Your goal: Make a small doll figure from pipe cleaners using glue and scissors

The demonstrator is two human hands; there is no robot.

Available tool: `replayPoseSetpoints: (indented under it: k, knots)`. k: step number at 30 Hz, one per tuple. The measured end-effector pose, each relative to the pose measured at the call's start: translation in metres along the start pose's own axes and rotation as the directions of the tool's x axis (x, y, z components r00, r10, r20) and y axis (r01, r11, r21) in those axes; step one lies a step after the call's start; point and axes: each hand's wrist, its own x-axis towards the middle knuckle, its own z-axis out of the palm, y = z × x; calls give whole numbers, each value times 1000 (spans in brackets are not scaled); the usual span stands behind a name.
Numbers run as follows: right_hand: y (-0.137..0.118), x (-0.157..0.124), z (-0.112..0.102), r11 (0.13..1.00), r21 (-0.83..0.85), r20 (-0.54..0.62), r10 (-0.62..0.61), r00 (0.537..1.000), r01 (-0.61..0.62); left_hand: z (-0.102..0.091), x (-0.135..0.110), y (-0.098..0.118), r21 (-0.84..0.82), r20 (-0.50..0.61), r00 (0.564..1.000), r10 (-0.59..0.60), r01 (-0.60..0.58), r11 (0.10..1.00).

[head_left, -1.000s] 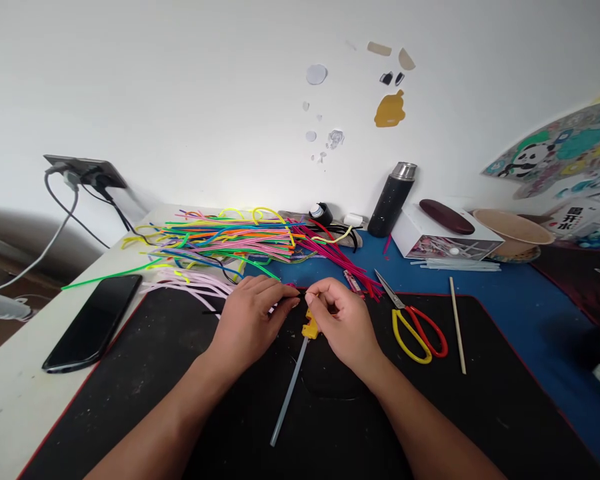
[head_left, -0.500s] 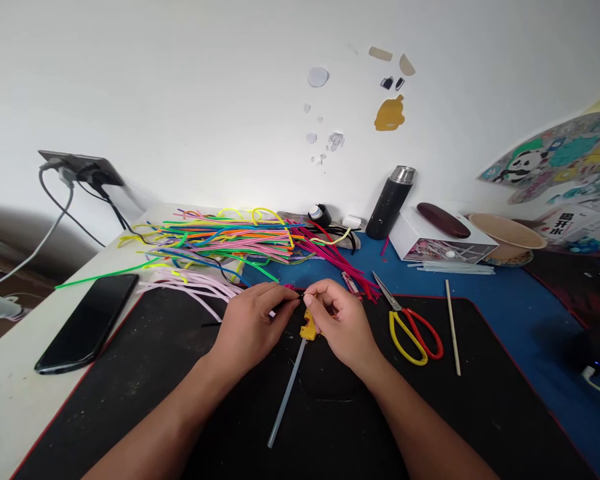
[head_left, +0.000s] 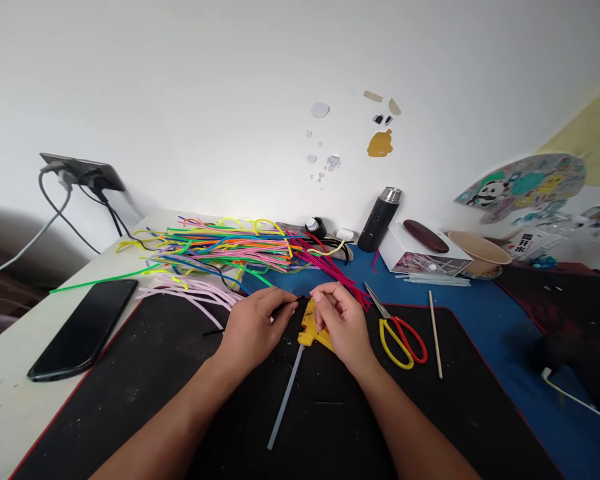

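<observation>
**Left hand (head_left: 253,327) pinches a thin black stem (head_left: 303,297) close to the right hand (head_left: 344,327)**

In the head view, both forearms rise from the bottom edge and slant inward, so the hands come near each other above the black mat (head_left: 130,380), fingertips just apart.

The left hand is turned back-up, its fingers bent and pointing right, thumb tucked below. Thumb and fingertips are pressed together on the stem, whose tip pokes out toward the right hand; a black length also shows past the outer edge of the left hand.

The right hand is curled, thumb raised toward a bent forefinger, the other fingers folded in. Its fingertips are small and partly hidden here, so I cannot tell whether they are clamped on anything.

The yellow glue gun (head_left: 309,325) is partly covered by the right hand, with a pale glue stick (head_left: 285,397) slanting out toward the viewer. Scissors (head_left: 413,333) lie open to the right of that hand.
</observation>
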Motion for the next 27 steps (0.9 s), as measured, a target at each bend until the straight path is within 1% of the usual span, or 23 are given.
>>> replayPoseSetpoints:
  k: [5,8,11,14,16,19,21,24,27]
  knots:
    - [-6,-1,8,1000,6,-20,-1,1000,1,0,0,-5,12,-3,1000,2,-2,1000]
    - [-16,-5,3,999,-40,-29,-17,999,15,0,0,-8,20,-17,1000,7,-7,1000]
    - [-21,-11,-18,991,-131,-62,-16,998,8,0,0,-9,15,-33,999,4,-4,1000]
    - [-21,-18,-52,948,-317,-88,-26,996,-3,1,0,-9,2,-32,999,-9,9,1000]
    - [-20,-24,-78,865,-502,-117,-45,992,-20,1,0,-9,-14,-31,999,-20,19,1000]
    - [-21,-36,-114,672,-737,-153,-56,987,-76,1,0,-9,-20,-28,999,-29,28,999]
    - [-23,-44,-131,552,-824,-143,11,990,-125,1,0,-9,-19,-25,999,-27,27,999]
    - [-22,-55,-147,384,-910,-124,104,987,-155,1,0,-9,-7,-18,1000,-20,20,1000]
    - [-18,-60,-151,215,-965,-121,157,980,-153,2,0,-11,14,-9,1000,-9,9,1000]
